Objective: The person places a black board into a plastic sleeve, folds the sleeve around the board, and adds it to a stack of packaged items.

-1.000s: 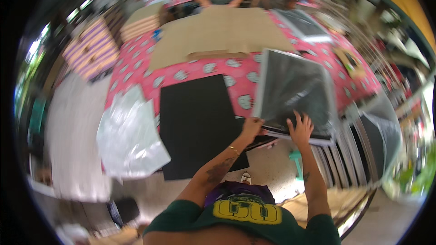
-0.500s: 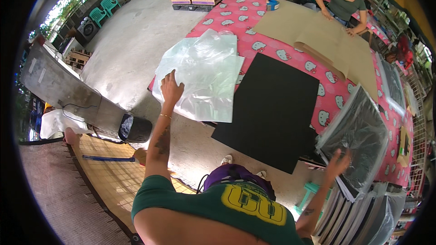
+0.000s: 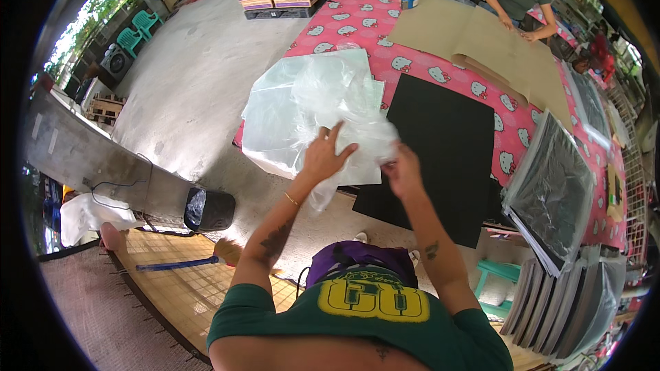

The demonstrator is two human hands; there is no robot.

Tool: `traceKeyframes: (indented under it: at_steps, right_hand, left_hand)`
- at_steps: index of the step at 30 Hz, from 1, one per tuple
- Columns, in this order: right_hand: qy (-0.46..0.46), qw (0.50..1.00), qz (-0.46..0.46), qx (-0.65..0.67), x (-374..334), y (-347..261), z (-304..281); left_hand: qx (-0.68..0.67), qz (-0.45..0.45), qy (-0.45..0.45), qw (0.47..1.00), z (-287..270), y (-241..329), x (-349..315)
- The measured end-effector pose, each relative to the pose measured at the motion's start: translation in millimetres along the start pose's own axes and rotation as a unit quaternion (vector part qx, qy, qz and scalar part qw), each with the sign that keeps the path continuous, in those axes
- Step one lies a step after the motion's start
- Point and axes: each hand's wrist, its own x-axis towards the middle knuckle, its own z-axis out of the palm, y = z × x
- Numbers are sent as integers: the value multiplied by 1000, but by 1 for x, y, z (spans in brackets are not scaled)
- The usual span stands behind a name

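Note:
A stack of clear plastic bags (image 3: 271, 99) lies on the near left part of the table, with a crumpled plastic bag (image 3: 357, 127) lifted over it. My left hand (image 3: 328, 154) is at the near side of that bag, thumb and fingers apart, touching the plastic. At the bag's right edge my right hand (image 3: 404, 170) is closed, its fingertips pinching the film; they are slightly blurred. Just right of both hands lies a large black sheet (image 3: 440, 144), reaching past the table's near edge. Further right is a plastic-wrapped stack of black sheets (image 3: 553, 178).
Pink patterned cloth covers the table (image 3: 405, 63). Across it a co-worker (image 3: 519, 0) handles brown paper (image 3: 491, 41). A black bin (image 3: 210, 207) and a broom (image 3: 179, 262) are at left. A green stool (image 3: 496, 276) and wrapped bundles (image 3: 560, 302) are at lower right.
My right hand has moved left from the wrapped black stack to the plastic bag and grips its edge. My left hand has shifted right, and the top bag is now lifted and bunched.

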Motion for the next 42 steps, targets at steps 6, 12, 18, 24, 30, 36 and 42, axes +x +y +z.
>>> traceKeyframes:
  at_steps: [6, 12, 18, 24, 30, 36, 42]
  right_hand:
    - [118, 990, 59, -42, -15, -86, -65]
    - [219, 722, -323, -571, -22, -56, -84]
    - [188, 853, -19, -487, 25, -48, -102]
    - [70, 993, -11, 90, -15, -62, -96]
    - [36, 995, -79, 45, -79, -50, -24]
    - [-5, 984, -113, 134, -125, -80, -38]
    - [2, 976, -163, 142, -155, -151, -59]
  left_hand:
    - [209, -55, 32, 976, 0, -150, 47]
    - [104, 19, 235, 966, 0, -58, 56]
    - [210, -110, -67, 969, 18, -135, 45]
    - [15, 17, 197, 980, -24, 10, 27]
    - [-492, -7, -64, 868, 51, 99, -5]
    - [-639, -113, -68, 758, 30, 80, 10]
    - [-498, -179, -27, 848, 2, 8, 22]
